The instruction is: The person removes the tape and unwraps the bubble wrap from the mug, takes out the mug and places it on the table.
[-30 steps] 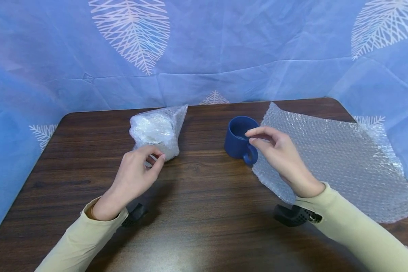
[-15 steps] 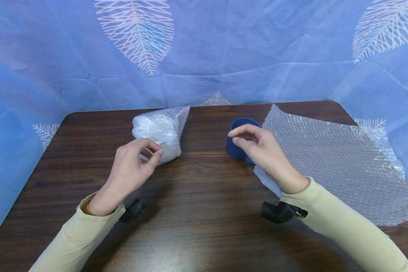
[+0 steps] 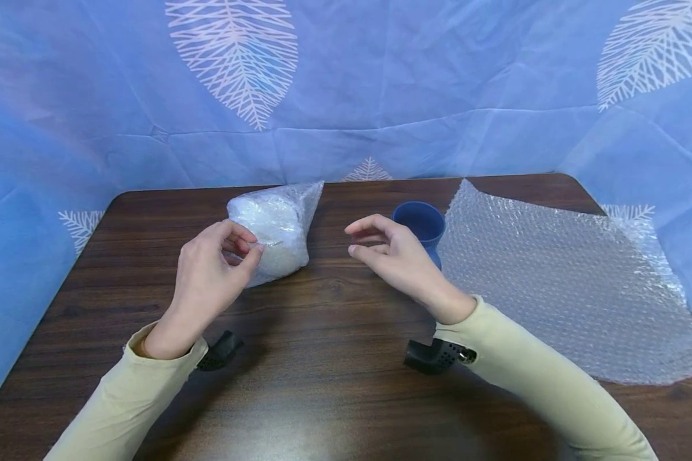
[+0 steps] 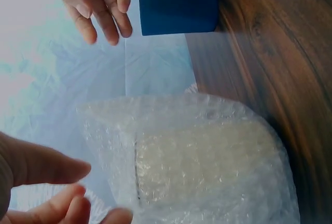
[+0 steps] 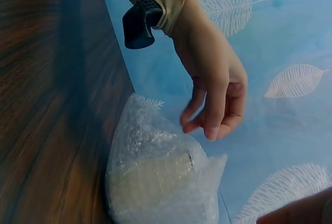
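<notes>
A bundle in clear bubble wrap (image 3: 277, 230), something pale inside it, rests at the back left of the table. My left hand (image 3: 210, 272) hovers at its near left side, fingers loosely bent. In the left wrist view a gap shows between that hand's thumb (image 4: 52, 168) and fingers, with nothing in it. My right hand (image 3: 402, 264) is in the air right of the bundle, fingers relaxed and holding nothing. Behind it stands a blue mug (image 3: 420, 221), upright, partly covered by the hand in the head view.
A large flat sheet of bubble wrap (image 3: 559, 288) covers the right side of the dark wooden table (image 3: 323, 384), close beside the mug. A blue cloth (image 3: 334, 77) with white leaf prints hangs behind the table. Each wrist carries a black camera mount (image 3: 432, 356).
My right hand has moved left, from over the mug towards the middle of the table. My left hand has drifted slightly left and up beside the bundle. The mug and wraps stay put.
</notes>
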A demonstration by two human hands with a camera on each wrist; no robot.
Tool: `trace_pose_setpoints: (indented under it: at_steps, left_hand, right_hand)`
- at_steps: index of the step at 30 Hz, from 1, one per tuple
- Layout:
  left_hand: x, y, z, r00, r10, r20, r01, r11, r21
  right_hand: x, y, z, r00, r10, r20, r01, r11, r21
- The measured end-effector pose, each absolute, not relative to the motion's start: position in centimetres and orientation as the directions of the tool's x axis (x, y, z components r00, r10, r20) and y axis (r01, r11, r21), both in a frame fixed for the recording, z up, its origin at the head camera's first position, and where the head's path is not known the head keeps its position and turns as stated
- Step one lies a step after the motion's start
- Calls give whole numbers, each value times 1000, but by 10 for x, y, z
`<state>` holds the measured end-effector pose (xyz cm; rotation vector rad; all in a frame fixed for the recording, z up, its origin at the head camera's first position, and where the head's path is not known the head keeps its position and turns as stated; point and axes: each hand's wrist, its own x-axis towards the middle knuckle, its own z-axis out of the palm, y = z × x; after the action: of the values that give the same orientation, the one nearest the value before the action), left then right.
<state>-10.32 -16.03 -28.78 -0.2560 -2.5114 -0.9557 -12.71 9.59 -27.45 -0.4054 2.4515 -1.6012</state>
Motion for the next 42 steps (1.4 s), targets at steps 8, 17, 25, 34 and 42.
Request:
trace_pose_setpoints:
  at_steps: [8,17,25,34,42]
  left_hand:
    - [-109,-167,-290,-908,-29,419,258,749,611]
    - [-117,-170,-294,-960,52,274,209,784,585]
    - [-119,-172,-295,-947,69,314,248,780,574]
    - [-119,-172,-292,-927,66,370,267,808,525]
    - [-116,-171,-290,-912,53,408,275,816,508]
  right_hand:
    - [-131,71,-285,-908,-414,61,-253,428,-868]
    - [-137,47,-294,-900,-433,58,-274,456,-847]
    - [-141,38,-300,-895,-432,113,-319,441,-839]
    - [-143,35,-300,-883,-458,106,-327,436,-839]
    - [-142,38,-302,-876,-464,131,-342,407,-847]
